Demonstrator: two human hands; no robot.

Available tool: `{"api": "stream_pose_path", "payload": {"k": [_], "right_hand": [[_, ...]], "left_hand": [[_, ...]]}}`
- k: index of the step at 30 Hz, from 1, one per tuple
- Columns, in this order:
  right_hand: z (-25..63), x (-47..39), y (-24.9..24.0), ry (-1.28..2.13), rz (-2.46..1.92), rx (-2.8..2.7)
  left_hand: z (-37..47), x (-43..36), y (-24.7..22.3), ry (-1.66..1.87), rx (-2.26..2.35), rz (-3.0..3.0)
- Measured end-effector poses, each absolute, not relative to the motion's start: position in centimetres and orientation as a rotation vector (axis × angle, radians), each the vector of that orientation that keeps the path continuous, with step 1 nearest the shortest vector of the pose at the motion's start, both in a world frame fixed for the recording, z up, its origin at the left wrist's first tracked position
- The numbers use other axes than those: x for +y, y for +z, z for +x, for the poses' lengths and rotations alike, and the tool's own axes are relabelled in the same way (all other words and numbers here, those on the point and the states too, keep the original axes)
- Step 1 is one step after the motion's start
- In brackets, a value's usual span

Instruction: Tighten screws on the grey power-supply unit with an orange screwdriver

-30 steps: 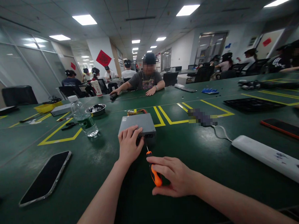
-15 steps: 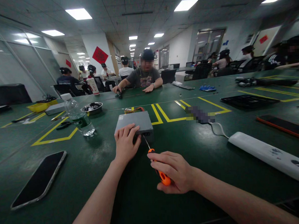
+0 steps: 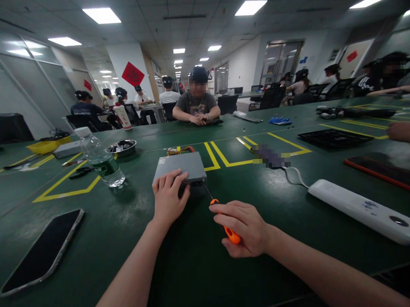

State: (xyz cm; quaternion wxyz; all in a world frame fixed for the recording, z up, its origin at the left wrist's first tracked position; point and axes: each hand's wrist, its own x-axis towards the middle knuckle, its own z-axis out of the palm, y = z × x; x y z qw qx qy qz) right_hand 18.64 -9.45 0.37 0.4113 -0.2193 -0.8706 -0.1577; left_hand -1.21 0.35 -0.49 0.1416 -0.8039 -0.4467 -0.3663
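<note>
A grey metal computer power supply [image 3: 191, 163] lies on the green table, with its bundle of coloured wires [image 3: 181, 150] at the far side. My left hand [image 3: 168, 194] grips its near left part, fingers over the top and thumb at the front face. In my right hand [image 3: 246, 227] is an orange and black screwdriver [image 3: 233, 236], held by the handle between thumb and fingers. Its thin shaft points up and left to the front right corner of the power supply. Whether the tip touches the case, I cannot tell.
Left of the power supply stand a water bottle [image 3: 105, 165] and a metal bowl [image 3: 122, 148] of small parts. A phone [image 3: 41, 253] lies at the near left. To the right is a white power bank-like device [image 3: 362, 209] with a cable. Across the table sits a person [image 3: 198, 103].
My right hand has moved the screwdriver tip right, from the front face to the power supply's right corner. The person opposite has brought both hands together. Another hand has appeared at the right edge.
</note>
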Motion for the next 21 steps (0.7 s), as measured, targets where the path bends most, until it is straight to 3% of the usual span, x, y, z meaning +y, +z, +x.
{"api": "stream_pose_path", "payload": {"k": [21], "right_hand": [[18.65,-9.49,0.34,-0.433,-0.56,-2.203]], "left_hand": [[-1.34,0.57,-0.6,-1.05,-1.289,-2.329]]}}
